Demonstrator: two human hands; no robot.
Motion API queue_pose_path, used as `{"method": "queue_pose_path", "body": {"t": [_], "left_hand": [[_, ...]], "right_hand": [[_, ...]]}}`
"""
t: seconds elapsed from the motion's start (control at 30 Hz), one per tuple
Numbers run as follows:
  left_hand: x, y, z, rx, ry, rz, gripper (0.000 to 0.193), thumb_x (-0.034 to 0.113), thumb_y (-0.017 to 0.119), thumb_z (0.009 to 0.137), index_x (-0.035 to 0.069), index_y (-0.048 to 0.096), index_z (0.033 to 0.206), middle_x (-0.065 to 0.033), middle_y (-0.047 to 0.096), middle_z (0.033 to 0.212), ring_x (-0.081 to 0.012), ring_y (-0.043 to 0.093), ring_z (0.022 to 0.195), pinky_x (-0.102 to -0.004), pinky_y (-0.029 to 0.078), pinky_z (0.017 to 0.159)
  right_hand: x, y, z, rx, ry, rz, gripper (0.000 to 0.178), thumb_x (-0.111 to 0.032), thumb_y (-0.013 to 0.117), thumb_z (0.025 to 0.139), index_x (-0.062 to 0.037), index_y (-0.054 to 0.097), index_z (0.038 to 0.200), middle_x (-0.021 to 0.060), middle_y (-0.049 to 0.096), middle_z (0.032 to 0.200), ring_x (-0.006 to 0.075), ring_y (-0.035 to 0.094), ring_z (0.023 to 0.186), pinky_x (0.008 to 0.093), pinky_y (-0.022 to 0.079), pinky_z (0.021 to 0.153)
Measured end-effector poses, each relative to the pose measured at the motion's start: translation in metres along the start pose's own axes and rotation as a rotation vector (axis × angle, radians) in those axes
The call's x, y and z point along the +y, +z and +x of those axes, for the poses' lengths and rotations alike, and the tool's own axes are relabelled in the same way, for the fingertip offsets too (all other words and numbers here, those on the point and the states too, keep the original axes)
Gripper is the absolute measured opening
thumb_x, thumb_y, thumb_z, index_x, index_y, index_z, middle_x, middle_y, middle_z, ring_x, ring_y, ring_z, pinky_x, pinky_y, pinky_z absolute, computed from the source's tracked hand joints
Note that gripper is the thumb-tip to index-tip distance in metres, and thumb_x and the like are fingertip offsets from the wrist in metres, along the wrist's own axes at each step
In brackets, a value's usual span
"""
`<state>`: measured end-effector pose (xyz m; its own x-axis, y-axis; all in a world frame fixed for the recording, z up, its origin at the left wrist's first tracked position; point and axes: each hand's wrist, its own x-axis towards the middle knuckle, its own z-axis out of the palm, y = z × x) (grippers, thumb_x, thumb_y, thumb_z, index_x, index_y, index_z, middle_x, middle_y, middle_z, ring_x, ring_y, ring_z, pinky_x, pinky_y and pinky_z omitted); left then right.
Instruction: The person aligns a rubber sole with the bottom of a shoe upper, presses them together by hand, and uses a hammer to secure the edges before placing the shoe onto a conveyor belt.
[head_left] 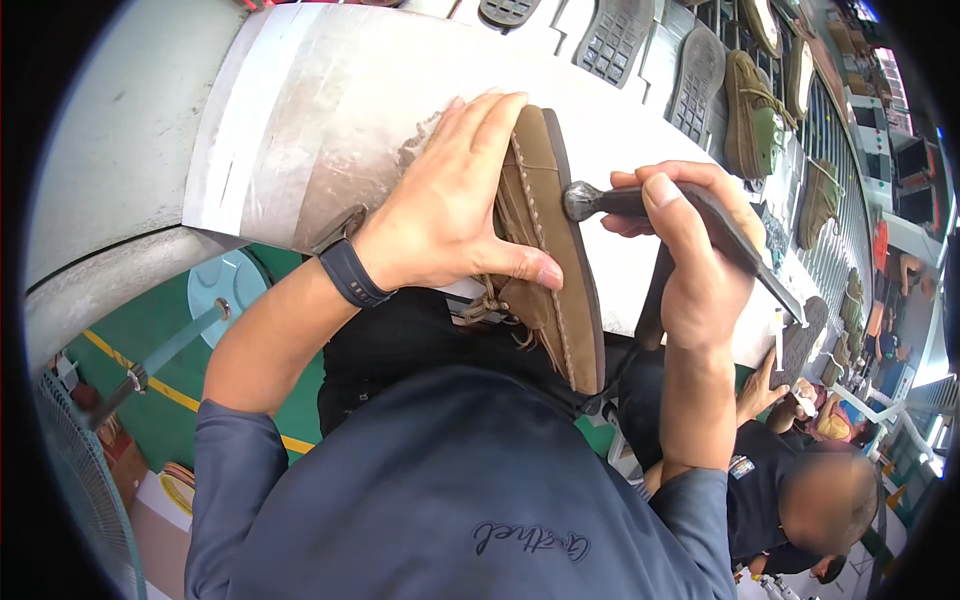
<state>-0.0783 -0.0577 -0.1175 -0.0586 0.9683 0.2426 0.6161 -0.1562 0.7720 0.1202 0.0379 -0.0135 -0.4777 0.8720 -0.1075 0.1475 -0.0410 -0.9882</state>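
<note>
Head view, looking down: left hand (440, 215) has its fingers wrapped over a tan suede moccasin (545, 250), pinning it on its side at the near edge of the white desk (300, 110), sole edge facing right. Right hand (695, 260) is clenched around a dark metal hammer (640, 205), its rounded head touching the sole edge near the shoe's far end. My guess is the pounding is midway; can't tell how much of the edge is done. More shoes and loose soles (615, 40) wait at the far right, so plenty seems left.
</note>
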Motion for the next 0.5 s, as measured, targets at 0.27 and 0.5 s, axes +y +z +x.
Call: {"method": "queue_pose_path", "body": {"t": [0.27,0.5], "left_hand": [[-0.003,-0.001,0.002,0.012,0.025,0.007,0.145,0.066,0.097,0.059,-0.008,0.026,0.161,-0.0307,0.039,0.16,-0.0473,0.037,0.152,-0.0565,0.022,0.131],[-0.001,-0.002,0.0,-0.007,-0.025,-0.034,0.144,0.07,0.094,0.061,-0.01,0.027,0.159,-0.0334,0.039,0.159,-0.0494,0.035,0.153,-0.0573,0.021,0.131]], "right_hand": [[-0.039,0.006,0.045,-0.346,-0.107,-0.507,0.022,-0.018,0.078,0.095,0.0037,0.075,0.096,0.0088,0.076,0.077,0.011,0.073,0.07,0.0253,0.057,0.065],[-0.041,0.002,0.056,-0.196,-0.178,-0.274,0.023,-0.019,0.076,0.097,0.0044,0.075,0.099,0.0099,0.077,0.08,0.0128,0.074,0.072,0.0262,0.059,0.07]]}}
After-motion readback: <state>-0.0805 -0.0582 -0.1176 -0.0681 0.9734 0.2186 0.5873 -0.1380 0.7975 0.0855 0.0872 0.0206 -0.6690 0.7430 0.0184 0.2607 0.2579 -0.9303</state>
